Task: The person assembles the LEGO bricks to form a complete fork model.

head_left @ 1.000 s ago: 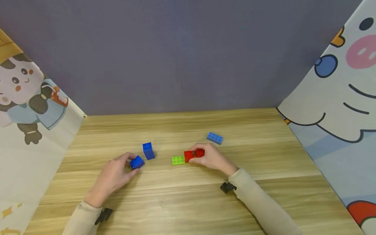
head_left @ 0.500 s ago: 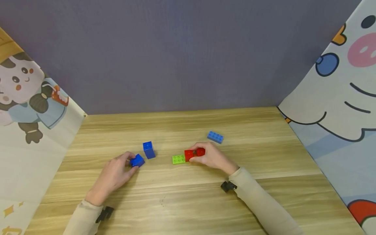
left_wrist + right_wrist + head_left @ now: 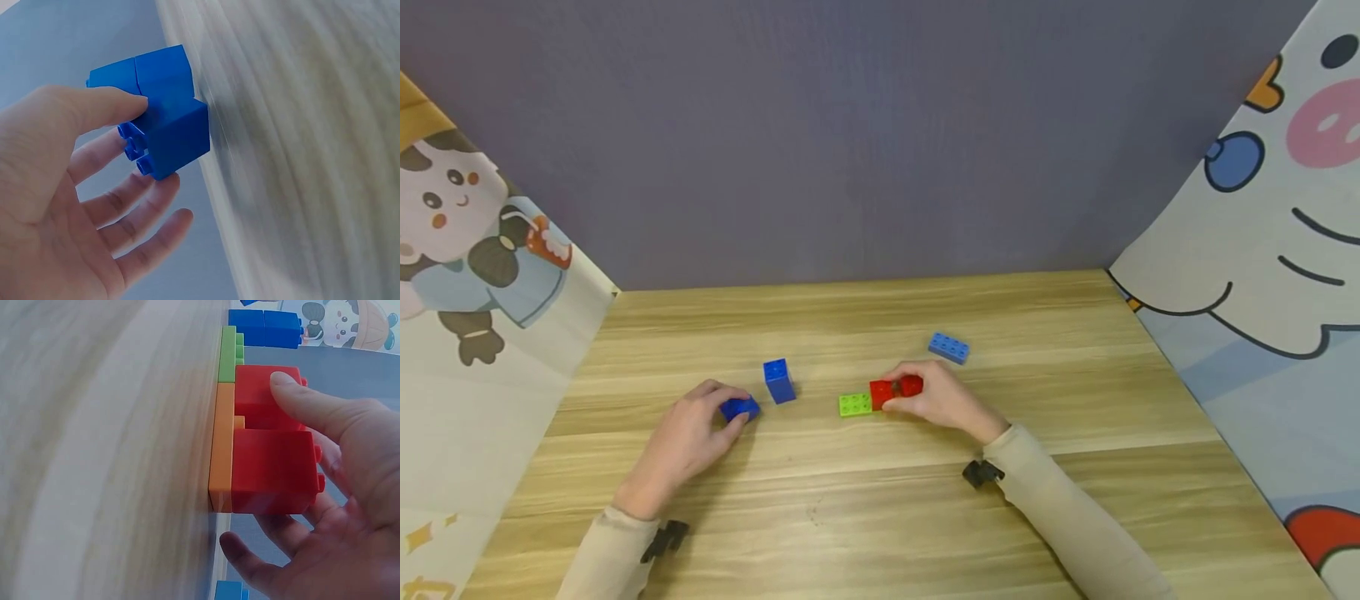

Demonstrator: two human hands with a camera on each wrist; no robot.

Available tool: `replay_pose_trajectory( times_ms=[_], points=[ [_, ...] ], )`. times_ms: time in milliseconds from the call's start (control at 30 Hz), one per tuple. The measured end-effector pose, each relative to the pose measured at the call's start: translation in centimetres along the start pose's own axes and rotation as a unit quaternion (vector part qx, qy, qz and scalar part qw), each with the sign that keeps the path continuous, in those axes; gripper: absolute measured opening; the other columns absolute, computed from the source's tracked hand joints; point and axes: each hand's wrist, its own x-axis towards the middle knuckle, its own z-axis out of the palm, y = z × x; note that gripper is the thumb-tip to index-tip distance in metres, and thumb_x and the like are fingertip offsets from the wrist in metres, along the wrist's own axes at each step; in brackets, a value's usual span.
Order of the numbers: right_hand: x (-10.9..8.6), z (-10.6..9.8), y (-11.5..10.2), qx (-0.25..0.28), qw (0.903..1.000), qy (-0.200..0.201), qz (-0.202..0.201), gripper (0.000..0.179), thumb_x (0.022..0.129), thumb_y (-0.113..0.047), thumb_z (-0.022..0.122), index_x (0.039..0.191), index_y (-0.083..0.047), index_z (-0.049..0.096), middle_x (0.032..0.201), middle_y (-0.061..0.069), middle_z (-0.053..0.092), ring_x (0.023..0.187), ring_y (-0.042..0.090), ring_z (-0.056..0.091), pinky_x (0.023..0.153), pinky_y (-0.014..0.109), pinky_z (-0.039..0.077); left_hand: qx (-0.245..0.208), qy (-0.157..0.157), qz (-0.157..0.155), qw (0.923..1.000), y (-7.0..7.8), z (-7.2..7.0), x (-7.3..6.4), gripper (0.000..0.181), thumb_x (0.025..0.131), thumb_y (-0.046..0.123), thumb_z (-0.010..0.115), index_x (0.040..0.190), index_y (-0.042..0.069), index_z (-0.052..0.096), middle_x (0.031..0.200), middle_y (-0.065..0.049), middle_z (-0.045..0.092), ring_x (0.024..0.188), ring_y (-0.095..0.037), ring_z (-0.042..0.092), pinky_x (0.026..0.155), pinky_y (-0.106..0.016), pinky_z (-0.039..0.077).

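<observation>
My left hand (image 3: 688, 429) pinches a blue brick (image 3: 178, 137) between thumb and fingers, its studs turned toward the palm. In the head view, that brick is close over the table, left of a standing stack of two blue bricks (image 3: 779, 382). My right hand (image 3: 943, 400) pinches a red brick (image 3: 262, 390) from both sides. This brick sits at the join of a flat green brick (image 3: 854, 405) and a flat orange brick (image 3: 223, 450). A second red brick (image 3: 272, 472) stands on the orange one, partly behind the right hand's fingers in the head view.
A flat light-blue brick (image 3: 949, 347) lies beyond my right hand. The wood-grain table (image 3: 850, 517) ends at a grey back wall (image 3: 865, 150), with cartoon-printed panels on the left (image 3: 512, 392) and right (image 3: 1225, 358).
My left hand has drawn the blue brick slightly left, farther from the blue stack, and its tilt has changed. The right hand keeps its hold on the red brick in the same spot.
</observation>
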Motion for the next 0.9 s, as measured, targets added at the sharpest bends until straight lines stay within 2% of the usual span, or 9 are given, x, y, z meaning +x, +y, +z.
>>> replay_pose_trajectory(
  times_ms=[100,367,467,633,900],
  points=[
    [0.06,0.02,0.02,0.001,1.0000,0.001,0.001,0.038,0.087,-0.027,0.091,0.122,-0.017,0.079,0.128,0.004,0.077,0.111,0.019,0.067,0.092,0.037,0.059,0.000,-0.006,-0.005,1.0000,-0.07,0.06,0.02,0.027,0.091,0.013,0.083,0.117,0.007,0.078,0.115,-0.016,0.075,0.098,-0.036,0.075,0.080,-0.054,0.063],
    [0.11,0.02,-0.04,0.001,1.0000,0.000,0.002,0.039,0.087,-0.027,0.091,0.123,-0.017,0.079,0.127,0.004,0.077,0.114,0.020,0.067,0.096,0.040,0.059,-0.010,-0.028,-0.034,0.9990,-0.17,-0.01,0.08,0.049,0.091,0.018,0.085,0.133,0.000,0.069,0.116,-0.020,0.076,0.098,-0.035,0.074,0.085,-0.058,0.060],
    [0.13,0.02,-0.06,0.002,1.0000,-0.001,0.002,0.039,0.087,-0.027,0.091,0.123,-0.017,0.079,0.127,0.004,0.077,0.112,0.020,0.067,0.095,0.039,0.059,-0.015,-0.028,-0.040,0.9987,-0.27,-0.21,0.02,0.047,0.090,0.017,0.085,0.130,0.000,0.070,0.115,-0.019,0.077,0.098,-0.034,0.075,0.086,-0.058,0.060],
    [0.06,0.00,-0.09,0.006,0.9999,-0.001,0.010,0.038,0.087,-0.029,0.091,0.122,-0.020,0.079,0.128,0.003,0.077,0.111,0.019,0.067,0.093,0.038,0.059,-0.018,-0.028,-0.042,0.9986,-0.38,-0.51,-0.16,0.038,0.090,0.014,0.085,0.124,0.001,0.073,0.111,-0.016,0.078,0.093,-0.029,0.075,0.081,-0.055,0.060],
    [0.05,0.04,0.01,0.015,0.9997,-0.004,0.021,0.038,0.087,-0.030,0.091,0.123,-0.023,0.079,0.130,0.002,0.076,0.112,0.019,0.066,0.093,0.037,0.060,-0.029,-0.034,-0.036,0.9984,0.29,-0.64,-0.25,0.038,0.091,0.015,0.084,0.125,0.002,0.073,0.111,-0.016,0.078,0.096,-0.032,0.075,0.084,-0.057,0.061]
  ],
)
